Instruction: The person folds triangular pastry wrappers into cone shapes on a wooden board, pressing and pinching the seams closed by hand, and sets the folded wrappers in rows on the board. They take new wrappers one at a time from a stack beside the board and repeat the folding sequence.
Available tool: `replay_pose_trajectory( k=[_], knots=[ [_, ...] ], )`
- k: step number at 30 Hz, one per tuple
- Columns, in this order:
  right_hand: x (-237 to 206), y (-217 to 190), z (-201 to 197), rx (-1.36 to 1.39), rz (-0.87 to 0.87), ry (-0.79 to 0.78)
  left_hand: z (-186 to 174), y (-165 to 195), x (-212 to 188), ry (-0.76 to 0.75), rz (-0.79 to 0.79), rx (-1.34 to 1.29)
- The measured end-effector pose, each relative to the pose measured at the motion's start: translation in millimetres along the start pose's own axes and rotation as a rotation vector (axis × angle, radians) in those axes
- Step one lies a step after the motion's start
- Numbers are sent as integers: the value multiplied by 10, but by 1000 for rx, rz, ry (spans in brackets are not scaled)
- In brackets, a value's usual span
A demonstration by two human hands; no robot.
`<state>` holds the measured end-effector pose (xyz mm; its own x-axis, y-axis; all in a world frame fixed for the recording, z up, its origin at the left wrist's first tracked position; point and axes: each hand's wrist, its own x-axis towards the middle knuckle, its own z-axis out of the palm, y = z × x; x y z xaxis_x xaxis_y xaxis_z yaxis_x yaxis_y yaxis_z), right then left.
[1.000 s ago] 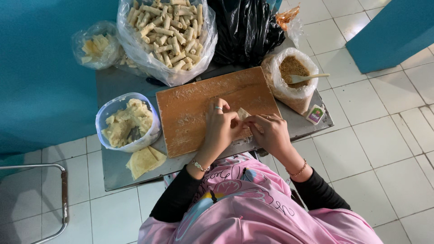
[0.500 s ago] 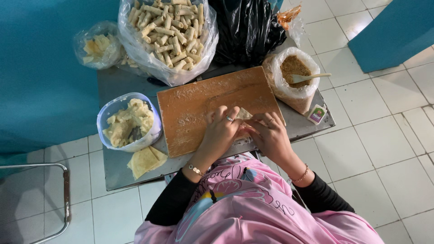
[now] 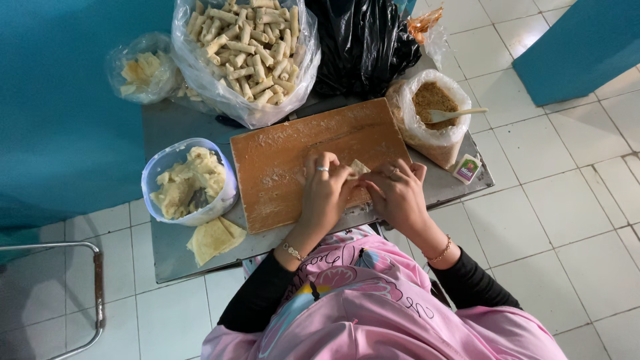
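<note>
wrapper [image 3: 360, 167]: we see one pale corner, the rest under our left hand [image 3: 325, 193] and right hand [image 3: 398, 195]
bag of rolls [image 3: 243, 50]: top cut off

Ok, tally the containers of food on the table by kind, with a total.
Clear plastic bags: 3 (rolled pastries, pale pieces, brown filling)
Clear plastic tub: 1
Black bag: 1, contents hidden
Total: 5
</note>
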<state>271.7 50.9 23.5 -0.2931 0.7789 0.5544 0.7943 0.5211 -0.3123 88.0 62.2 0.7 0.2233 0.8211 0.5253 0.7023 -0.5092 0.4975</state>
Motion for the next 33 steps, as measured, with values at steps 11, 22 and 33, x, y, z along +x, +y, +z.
replay_pose_trajectory(
  k=[11, 22, 33],
  knots=[
    [-51, -9, -11, -16, -17, 56, 99, -11, -44, -76, 65, 215],
    [-93, 0, 172, -268, 67, 3, 154, 32, -220, -60, 132, 447],
    [-63, -94, 230, -372, 66, -75, 313, 0, -79, -26, 44, 583]
  ],
)
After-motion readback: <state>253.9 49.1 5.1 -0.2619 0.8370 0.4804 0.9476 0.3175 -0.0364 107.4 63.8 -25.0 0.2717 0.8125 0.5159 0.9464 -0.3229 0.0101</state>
